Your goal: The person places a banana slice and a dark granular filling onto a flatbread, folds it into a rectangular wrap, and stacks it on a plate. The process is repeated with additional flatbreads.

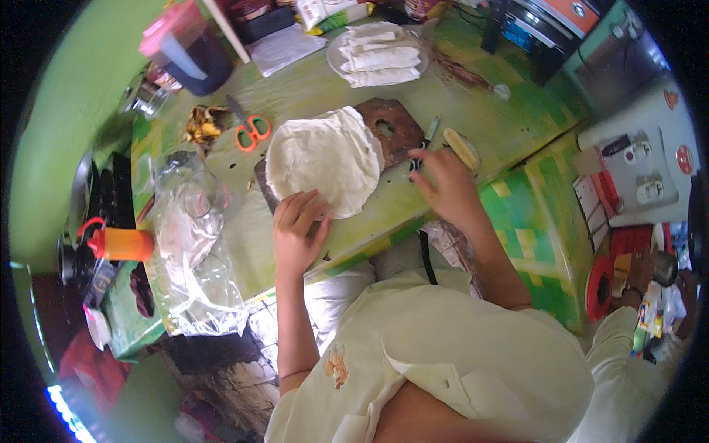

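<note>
A round sheet of thin pale dough (325,159), perhaps a stack of wrappers, lies across a dark wooden chopping board (399,127). My left hand (299,229) rests on its near edge, fingers laid out flat and thumb apart. To the right of the board is a small knife (431,133), its blade pointing away from me. My right hand (449,186) is at the dark handle, thumb and forefinger apart on either side; whether they touch it is unclear. Just beyond that hand lies a peeled piece of banana (461,149).
Orange-handled scissors (253,134) and dark banana peel (207,124) lie left of the board. A plate of white rolls (380,55) stands at the back. Further left are a clear plastic bag (196,251), an orange squeeze bottle (122,244) and a pink-lidded pitcher (188,52). A stove (543,33) stands back right.
</note>
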`<move>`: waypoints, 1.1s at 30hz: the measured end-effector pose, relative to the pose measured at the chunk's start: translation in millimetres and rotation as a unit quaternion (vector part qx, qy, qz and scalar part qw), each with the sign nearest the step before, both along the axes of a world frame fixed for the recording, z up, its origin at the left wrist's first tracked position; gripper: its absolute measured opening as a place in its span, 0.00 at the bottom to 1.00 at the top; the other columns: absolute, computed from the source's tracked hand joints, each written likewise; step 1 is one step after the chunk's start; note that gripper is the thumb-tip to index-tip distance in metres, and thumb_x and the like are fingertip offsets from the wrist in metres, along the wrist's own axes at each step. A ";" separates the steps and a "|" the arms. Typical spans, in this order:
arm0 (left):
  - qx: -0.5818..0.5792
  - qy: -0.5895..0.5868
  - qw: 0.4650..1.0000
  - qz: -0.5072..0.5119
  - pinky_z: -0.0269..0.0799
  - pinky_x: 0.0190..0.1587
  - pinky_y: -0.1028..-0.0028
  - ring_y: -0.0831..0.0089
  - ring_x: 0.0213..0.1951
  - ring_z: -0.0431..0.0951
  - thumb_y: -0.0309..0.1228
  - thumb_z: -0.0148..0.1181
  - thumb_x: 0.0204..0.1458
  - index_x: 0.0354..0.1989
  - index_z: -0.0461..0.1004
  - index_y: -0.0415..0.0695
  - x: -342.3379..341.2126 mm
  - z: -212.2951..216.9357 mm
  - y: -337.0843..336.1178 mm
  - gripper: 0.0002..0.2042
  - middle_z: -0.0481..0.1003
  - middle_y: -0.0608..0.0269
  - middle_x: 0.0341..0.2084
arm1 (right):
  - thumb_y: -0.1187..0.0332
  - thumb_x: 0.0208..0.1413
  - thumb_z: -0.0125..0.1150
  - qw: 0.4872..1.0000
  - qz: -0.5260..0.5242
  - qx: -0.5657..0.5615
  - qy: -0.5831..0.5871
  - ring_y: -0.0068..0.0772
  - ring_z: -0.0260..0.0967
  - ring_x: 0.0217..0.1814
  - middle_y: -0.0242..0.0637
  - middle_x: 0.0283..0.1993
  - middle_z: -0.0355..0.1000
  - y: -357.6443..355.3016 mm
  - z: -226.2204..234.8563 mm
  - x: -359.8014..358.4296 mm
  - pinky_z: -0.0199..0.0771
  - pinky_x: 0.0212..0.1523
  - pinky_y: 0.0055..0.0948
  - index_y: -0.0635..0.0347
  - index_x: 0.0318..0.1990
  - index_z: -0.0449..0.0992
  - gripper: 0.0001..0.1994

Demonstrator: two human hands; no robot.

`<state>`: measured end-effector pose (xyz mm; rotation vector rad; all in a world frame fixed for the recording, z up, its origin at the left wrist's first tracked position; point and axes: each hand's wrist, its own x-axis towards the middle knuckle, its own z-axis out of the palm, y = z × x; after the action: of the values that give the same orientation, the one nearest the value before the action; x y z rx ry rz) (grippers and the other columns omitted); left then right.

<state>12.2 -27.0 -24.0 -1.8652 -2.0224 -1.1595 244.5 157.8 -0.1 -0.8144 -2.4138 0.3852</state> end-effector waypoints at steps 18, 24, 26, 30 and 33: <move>0.005 -0.019 1.000 -0.002 0.72 0.49 0.61 0.55 0.45 0.76 0.24 0.69 0.41 0.33 0.79 0.41 -0.1 4.8 0.8 0.09 0.78 0.57 0.42 | 0.74 0.50 0.58 0.976 -0.177 -0.125 0.006 0.59 0.73 0.34 0.55 0.31 0.72 1.8 -12.8 -5.5 0.71 0.37 0.48 0.67 0.48 0.62 0.18; 0.008 -0.021 1.000 -0.002 0.73 0.48 0.60 0.54 0.45 0.76 0.25 0.69 0.41 0.33 0.79 0.41 -0.9 2.8 0.4 0.09 0.78 0.56 0.42 | 0.70 0.61 0.52 0.971 -0.191 -0.140 -0.015 0.64 0.73 0.41 0.61 0.38 0.73 15.1 -12.7 -0.3 0.72 0.40 0.52 0.65 0.54 0.61 0.16; 0.013 -0.018 1.000 -0.003 0.73 0.48 0.60 0.54 0.45 0.76 0.25 0.69 0.41 0.33 0.79 0.41 -1.0 -0.4 1.8 0.10 0.78 0.56 0.42 | 0.69 0.63 0.50 0.973 -0.183 -0.144 0.002 0.65 0.73 0.43 0.61 0.40 0.74 10.6 -6.0 6.1 0.73 0.41 0.51 0.63 0.55 0.62 0.15; 0.018 -0.020 1.000 0.004 0.73 0.48 0.60 0.54 0.45 0.76 0.24 0.69 0.41 0.33 0.79 0.41 -1.1 -2.9 -0.8 0.09 0.78 0.56 0.42 | 0.70 0.66 0.48 0.979 -0.173 -0.096 0.053 0.62 0.74 0.40 0.57 0.39 0.75 10.9 -2.5 32.9 0.72 0.39 0.46 0.59 0.55 0.67 0.12; 0.010 -0.025 1.000 0.012 0.73 0.47 0.61 0.55 0.45 0.77 0.24 0.69 0.40 0.33 0.80 0.41 1.6 3.4 0.4 0.09 0.78 0.56 0.42 | 0.70 0.66 0.49 0.976 -0.179 -0.055 0.110 0.55 0.76 0.37 0.54 0.39 0.75 19.9 -9.5 61.1 0.73 0.37 0.41 0.56 0.56 0.70 0.13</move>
<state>13.8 -26.6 -20.7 -1.8167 -2.0450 -1.2267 305.5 177.7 -9.6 -1.1671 -2.0058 0.4428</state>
